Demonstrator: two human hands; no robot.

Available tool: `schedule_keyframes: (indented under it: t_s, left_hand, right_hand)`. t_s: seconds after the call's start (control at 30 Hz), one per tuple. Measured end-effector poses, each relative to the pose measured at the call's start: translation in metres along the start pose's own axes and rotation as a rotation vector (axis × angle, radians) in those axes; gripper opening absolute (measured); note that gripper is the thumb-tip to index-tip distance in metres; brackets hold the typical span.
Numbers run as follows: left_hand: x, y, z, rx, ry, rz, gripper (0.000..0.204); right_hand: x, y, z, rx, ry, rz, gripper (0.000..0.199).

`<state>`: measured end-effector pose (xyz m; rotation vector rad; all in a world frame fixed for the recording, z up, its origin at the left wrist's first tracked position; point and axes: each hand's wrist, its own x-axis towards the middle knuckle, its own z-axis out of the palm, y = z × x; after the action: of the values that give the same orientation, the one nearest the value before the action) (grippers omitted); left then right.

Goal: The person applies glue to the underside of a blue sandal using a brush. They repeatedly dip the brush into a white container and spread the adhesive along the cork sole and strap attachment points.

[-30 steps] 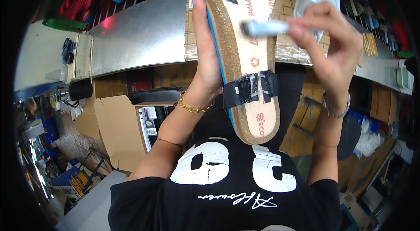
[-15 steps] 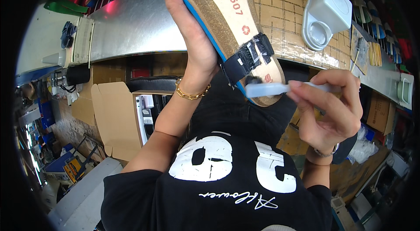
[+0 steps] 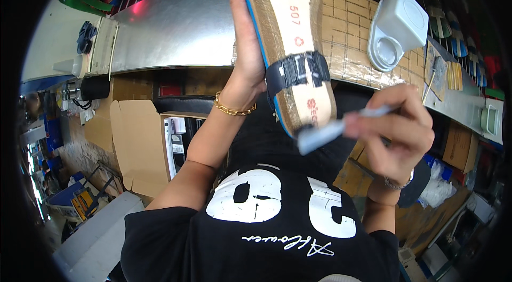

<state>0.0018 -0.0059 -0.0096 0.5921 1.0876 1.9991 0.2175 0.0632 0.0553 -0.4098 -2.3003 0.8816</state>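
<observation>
My left hand (image 3: 249, 52) grips a half-made sandal (image 3: 294, 31) along its left side, thumb stretched up its edge. The sandal's pale underside with red print faces up, bordered by brown cork and a blue edge. Dark strap ends (image 3: 298, 71) are folded across it near the lower end and at the top. Blurred by motion, my right hand (image 3: 400, 132) pinches a pale toothbrush-like brush (image 3: 321, 137). The dark bristles are at the sandal's lower tip; whether they touch it I cannot tell.
A white plastic container with a round cup (image 3: 408, 15) stands on the cardboard-covered part (image 3: 346, 20) of the bench. Bare metal benchtop (image 3: 176, 34) runs leftward. Wooden sticks (image 3: 455, 75) lie at the right. Below the bench, an open cardboard box (image 3: 137, 138) holds packaged items.
The sandal has turned more upright and its lower end has shifted left. The brush has moved from beside the lower strap down to the sandal's tip, its head tilting downward.
</observation>
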Motion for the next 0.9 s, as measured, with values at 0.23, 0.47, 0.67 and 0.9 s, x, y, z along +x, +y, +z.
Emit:
schedule_keyframes:
  t_s: [0.23,0.47,0.67,0.9]
  left_hand:
    - [0.006,-0.005,-0.001,-0.045,-0.207,-0.145,0.086]
    - [0.010,-0.008,0.002,-0.025,-0.246,-0.237,0.086]
    - [0.008,-0.010,0.002,-0.024,-0.243,-0.268,0.085]
    - [0.008,-0.013,0.004,-0.024,-0.250,-0.306,0.085]
  right_hand:
    - [-0.003,0.007,0.000,0.137,-0.060,-0.017,0.025]
    - [-0.003,0.015,0.006,0.228,-0.052,-0.066,0.023]
    - [0.000,0.026,0.001,0.311,-0.164,-0.075,0.019]
    - [0.000,0.032,0.004,0.377,-0.125,-0.053,0.025]
